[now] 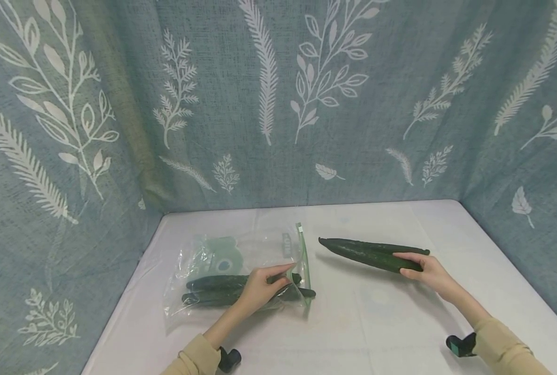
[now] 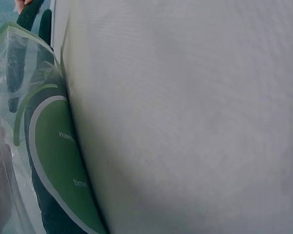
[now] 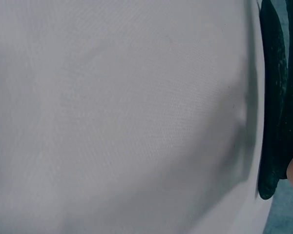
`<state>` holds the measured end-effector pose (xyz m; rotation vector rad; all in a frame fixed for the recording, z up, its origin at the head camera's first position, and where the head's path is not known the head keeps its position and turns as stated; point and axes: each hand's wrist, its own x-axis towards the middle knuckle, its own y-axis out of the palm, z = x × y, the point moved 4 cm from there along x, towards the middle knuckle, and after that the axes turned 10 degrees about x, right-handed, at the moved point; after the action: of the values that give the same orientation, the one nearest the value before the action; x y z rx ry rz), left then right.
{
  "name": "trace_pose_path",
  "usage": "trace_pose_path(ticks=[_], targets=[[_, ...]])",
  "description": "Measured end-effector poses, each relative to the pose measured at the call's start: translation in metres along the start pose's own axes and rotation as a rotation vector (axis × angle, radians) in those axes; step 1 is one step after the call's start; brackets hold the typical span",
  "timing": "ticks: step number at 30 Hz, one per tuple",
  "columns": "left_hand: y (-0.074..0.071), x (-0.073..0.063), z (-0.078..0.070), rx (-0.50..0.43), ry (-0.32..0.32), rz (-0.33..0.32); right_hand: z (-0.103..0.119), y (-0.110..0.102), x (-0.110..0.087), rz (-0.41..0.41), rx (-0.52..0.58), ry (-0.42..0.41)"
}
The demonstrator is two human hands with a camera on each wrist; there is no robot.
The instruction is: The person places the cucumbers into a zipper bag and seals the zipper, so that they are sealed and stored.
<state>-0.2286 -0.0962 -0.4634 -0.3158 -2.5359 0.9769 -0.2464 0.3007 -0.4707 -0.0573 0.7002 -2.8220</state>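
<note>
Gripping a cucumber (image 1: 369,258) by one end in right hand (image 1: 428,273); touching bag (image 1: 224,252) with left hand (image 1: 261,286), unclear if pinching. Probably firm, slick, weighty; best held mid-length, left of right hand.

The bag (image 1: 233,258) is glossy, smooth plastic.

Left grip (image 1: 260,287) conceals the mid-length of both bagged cucumbers (image 1: 214,283); right grip (image 1: 426,270) covers part of the nearer loose cucumber (image 1: 364,255). Sleeves (image 1: 503,345) and table (image 1: 344,333) are cut by the head view's bottom edge. Small lettering on the bag (image 1: 266,245) is illegible there. In the right wrist view, the right grip is mostly out of frame.
</note>
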Motion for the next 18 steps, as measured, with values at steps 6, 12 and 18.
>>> trace_pose_path(ticks=[6,12,18], targets=[[0.000,-0.001,0.001,-0.003,-0.013,-0.008,-0.002,0.003,-0.001,0.009,0.017,-0.017],[0.000,0.000,0.002,0.000,-0.028,-0.012,-0.001,0.010,0.001,0.000,-0.034,-0.032],[0.000,0.000,0.002,0.003,-0.035,-0.015,0.000,0.017,0.002,0.003,-0.048,-0.015]])
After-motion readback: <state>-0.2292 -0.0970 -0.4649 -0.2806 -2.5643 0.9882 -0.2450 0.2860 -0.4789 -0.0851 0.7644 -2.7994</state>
